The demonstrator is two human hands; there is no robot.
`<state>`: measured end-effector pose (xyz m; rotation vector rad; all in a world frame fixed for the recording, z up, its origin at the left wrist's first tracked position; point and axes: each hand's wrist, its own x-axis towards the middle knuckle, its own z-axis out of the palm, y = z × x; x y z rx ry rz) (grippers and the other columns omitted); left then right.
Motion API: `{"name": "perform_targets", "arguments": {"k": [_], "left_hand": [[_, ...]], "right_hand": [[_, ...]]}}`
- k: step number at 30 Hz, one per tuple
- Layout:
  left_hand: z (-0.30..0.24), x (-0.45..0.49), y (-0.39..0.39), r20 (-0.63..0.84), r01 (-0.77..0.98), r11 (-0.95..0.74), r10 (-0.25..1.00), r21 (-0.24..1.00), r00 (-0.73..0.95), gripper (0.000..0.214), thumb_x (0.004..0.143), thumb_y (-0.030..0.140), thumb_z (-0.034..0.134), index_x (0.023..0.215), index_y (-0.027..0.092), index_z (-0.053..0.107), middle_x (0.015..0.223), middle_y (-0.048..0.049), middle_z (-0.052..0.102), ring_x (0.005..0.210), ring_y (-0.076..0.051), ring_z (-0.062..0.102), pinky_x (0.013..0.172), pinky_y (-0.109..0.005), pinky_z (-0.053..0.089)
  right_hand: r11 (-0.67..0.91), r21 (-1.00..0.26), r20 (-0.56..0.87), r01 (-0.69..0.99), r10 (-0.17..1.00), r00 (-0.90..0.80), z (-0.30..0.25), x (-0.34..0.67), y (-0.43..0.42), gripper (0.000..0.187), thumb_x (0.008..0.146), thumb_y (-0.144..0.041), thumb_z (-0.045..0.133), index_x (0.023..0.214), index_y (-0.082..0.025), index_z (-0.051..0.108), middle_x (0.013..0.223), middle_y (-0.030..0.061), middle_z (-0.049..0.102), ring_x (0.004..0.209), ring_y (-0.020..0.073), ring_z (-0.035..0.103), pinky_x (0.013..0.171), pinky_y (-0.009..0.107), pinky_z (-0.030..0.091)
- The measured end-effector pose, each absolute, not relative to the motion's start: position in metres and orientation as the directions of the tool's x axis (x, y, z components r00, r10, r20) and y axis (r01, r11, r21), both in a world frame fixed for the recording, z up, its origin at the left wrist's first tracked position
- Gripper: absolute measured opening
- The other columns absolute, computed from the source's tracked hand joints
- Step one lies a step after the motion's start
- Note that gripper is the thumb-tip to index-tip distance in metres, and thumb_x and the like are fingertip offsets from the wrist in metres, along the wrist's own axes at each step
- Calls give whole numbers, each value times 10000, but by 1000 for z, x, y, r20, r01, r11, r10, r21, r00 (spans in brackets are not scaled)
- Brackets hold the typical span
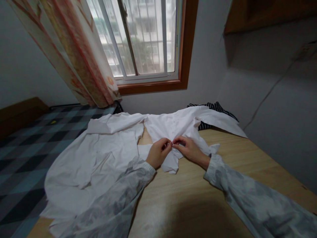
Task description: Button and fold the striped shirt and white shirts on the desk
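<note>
A white shirt (99, 155) lies spread across the wooden table (193, 198), one side hanging over the left edge. My left hand (158, 152) and my right hand (189, 148) meet at the shirt's collar end near the table's middle. Both hands pinch the white fabric between thumb and fingers, fingertips almost touching each other. A small fold of the shirt hangs below my hands. Both forearms wear pale grey patterned sleeves.
A dark striped garment (218, 109) lies behind the shirt at the table's far edge. A bed with a blue checked cover (27, 148) stands on the left. A window (143, 39) with an orange patterned curtain (74, 53) is behind. A grey wall is on the right.
</note>
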<state>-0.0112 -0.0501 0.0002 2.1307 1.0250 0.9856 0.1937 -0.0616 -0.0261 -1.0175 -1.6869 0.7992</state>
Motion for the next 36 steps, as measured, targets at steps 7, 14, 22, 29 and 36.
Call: {"name": "perform_targets", "arguments": {"k": [7,14,22,29,36], "left_hand": [[0,-10,-52,376,417,-554,817,721,438,250,1045,374,558,936,202,703,830,-12,685,738,-161,578,699,-290,423],[-1,-11,-47,328,366,-500,836,785,440,327,1048,441,565,930,182,725,809,-18,690,741,-169,580,693,-287,428],[-2,-11,-47,312,290,-484,820,826,479,354,1038,489,592,947,178,734,794,-10,671,732,-165,570,675,-275,433],[2,-12,-47,297,245,-455,821,856,487,364,1026,505,625,968,168,749,817,-14,685,746,-164,571,695,-277,437],[0,-12,-39,271,108,-324,900,940,343,380,979,557,670,955,178,703,767,16,616,704,-145,524,648,-258,419]], "right_hand": [[419,-859,377,296,907,-188,-25,195,-63,206,970,-422,744,1003,-219,742,959,34,767,917,222,695,846,356,528],[489,-789,459,373,872,-172,-16,193,-70,156,991,-375,715,982,-219,714,929,34,749,865,213,676,803,351,525],[518,-765,484,382,855,-188,-9,194,-75,115,984,-324,692,932,-222,682,888,17,709,841,201,645,784,332,505],[459,-830,418,317,888,-192,-13,193,-72,163,1025,-376,635,1001,-217,664,928,14,683,884,200,628,813,321,486],[548,-691,555,472,820,-139,-7,195,-81,133,1035,-357,627,1084,-234,643,1031,55,700,960,244,636,891,380,491]]}}
